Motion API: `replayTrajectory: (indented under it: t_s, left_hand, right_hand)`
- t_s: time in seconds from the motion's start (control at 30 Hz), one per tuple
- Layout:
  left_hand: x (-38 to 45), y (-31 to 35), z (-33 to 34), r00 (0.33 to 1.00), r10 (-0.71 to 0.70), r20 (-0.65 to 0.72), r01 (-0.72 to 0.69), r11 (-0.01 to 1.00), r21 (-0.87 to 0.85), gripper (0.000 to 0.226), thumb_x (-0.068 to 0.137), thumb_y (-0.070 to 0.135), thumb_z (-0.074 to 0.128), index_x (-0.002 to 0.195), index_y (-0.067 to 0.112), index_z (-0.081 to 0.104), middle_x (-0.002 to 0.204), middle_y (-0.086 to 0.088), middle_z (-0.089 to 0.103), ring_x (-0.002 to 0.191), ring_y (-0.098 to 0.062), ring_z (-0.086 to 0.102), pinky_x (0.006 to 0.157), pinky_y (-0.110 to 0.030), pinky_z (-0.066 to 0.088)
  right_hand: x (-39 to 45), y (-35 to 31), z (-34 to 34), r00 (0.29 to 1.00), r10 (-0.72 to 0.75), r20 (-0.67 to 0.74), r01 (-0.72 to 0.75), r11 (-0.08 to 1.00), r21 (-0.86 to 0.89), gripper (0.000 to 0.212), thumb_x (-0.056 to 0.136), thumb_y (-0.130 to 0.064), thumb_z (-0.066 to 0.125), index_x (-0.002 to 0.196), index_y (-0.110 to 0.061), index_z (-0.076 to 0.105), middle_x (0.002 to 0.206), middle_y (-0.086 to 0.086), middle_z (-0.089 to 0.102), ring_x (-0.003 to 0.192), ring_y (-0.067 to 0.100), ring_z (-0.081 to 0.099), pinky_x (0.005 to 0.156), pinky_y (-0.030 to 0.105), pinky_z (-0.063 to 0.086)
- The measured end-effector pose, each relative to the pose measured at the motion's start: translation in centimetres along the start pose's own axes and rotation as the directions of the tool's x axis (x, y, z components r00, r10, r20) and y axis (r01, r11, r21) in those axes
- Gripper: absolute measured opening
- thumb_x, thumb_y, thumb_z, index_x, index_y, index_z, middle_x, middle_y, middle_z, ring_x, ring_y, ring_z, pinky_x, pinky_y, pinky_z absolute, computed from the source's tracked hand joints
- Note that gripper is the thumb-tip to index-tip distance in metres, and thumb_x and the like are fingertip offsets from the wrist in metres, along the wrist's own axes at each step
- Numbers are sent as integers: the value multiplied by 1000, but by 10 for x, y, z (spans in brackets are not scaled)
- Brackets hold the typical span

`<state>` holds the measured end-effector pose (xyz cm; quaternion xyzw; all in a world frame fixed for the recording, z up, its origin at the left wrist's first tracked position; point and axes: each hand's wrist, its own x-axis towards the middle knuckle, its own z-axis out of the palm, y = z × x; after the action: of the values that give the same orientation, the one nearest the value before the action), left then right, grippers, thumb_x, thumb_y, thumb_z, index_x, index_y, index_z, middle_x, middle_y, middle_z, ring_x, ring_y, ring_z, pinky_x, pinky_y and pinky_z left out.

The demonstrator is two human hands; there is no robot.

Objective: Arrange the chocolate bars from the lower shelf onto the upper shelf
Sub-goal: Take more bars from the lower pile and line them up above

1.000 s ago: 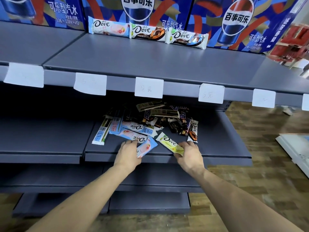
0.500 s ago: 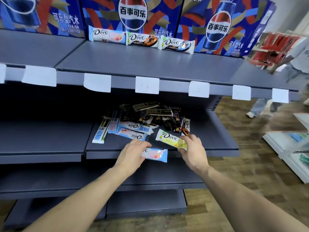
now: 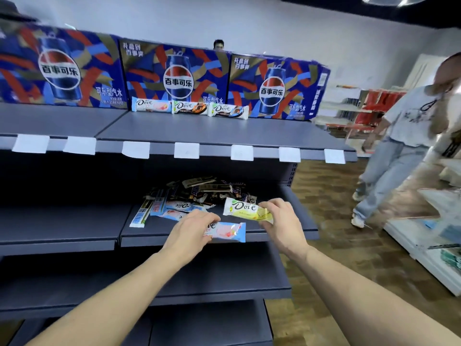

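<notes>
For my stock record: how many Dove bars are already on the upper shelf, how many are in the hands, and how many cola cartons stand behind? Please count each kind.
Dove bars on the upper shelf: 3
Dove bars in the hands: 2, pink bar in left hand, yellow bar in right hand
Cola cartons: 3
Total: 8

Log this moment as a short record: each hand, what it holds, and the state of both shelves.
left hand: left hand grips a pink Dove bar at the lower shelf's front edge
right hand: right hand pinches a yellow Dove bar, lifted above the pile
lower shelf: lower shelf holds a loose pile of chocolate bars
upper shelf: upper shelf has three Dove bars in a row against Pepsi cartons
background: passer-by at right
</notes>
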<state>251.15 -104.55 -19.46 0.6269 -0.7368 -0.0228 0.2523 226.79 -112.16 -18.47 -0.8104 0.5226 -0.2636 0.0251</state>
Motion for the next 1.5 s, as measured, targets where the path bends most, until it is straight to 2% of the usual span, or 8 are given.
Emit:
replayTrajectory:
  t_s: [0.17,0.3,0.43,0.63,0.93,1.13,1.33,1.5]
  left_hand:
    - [1,38,-34,991,104,-84,-101,994,30,47,84,24,72,127,30,55,122,16,54,117,-4,43,98,-20,37]
    - [7,61,-63,976,159,-146,-145,984,105,45,80,28,75,122,30,58,119,18,58,115,-6,45,91,-21,37]
    - [14,72,-89,962,194,-191,-175,978,113,44,77,21,78,117,25,60,112,15,60,109,-12,49,86,-25,42]
    - [33,78,-119,941,226,-253,-188,968,168,41,81,21,75,119,24,60,115,12,61,111,-12,50,88,-27,44]
    - [80,61,-146,911,273,-310,-220,956,196,37,83,20,71,118,23,61,117,11,63,113,-13,50,90,-29,44]
    - [113,39,-156,894,289,-343,-226,951,212,38,82,19,71,119,23,61,117,10,63,111,-14,51,89,-28,43]
    - [145,12,-164,903,270,-334,-211,956,203,39,81,17,70,119,24,60,116,9,63,111,-16,52,87,-32,48]
    - [165,0,-166,907,266,-326,-210,957,198,40,82,14,69,121,20,61,117,4,64,112,-19,52,88,-32,45]
  right_hand:
    - [-7,2,-51,998,-30,-56,30,999,12,46,84,-24,72,129,-24,59,121,-7,53,116,16,43,92,30,44]
    - [-5,-1,-87,996,-41,-79,42,999,6,48,83,-25,73,129,-26,58,122,-9,53,117,14,42,92,24,38]
    - [3,-8,-111,994,-41,-104,43,999,18,48,84,-29,73,129,-28,58,121,-10,52,116,13,42,87,23,36]
    - [25,-17,-134,987,-64,-146,67,998,18,48,86,-29,72,132,-25,58,124,-6,54,119,15,42,95,30,40]
    - [76,-22,-145,979,-71,-193,62,997,-52,46,87,-23,71,131,-24,58,124,-4,53,118,16,40,96,31,42]
    - [115,-25,-141,977,-45,-207,27,996,-86,45,88,-26,71,131,-26,57,125,-5,52,120,15,39,92,31,43]
    - [149,-31,-130,981,-40,-189,21,995,-99,43,89,-25,69,130,-26,57,127,-5,51,123,17,38,91,34,44]
    - [171,-33,-124,985,-28,-169,10,995,-104,46,88,-23,69,133,-23,56,130,-2,51,124,20,39,94,37,43]
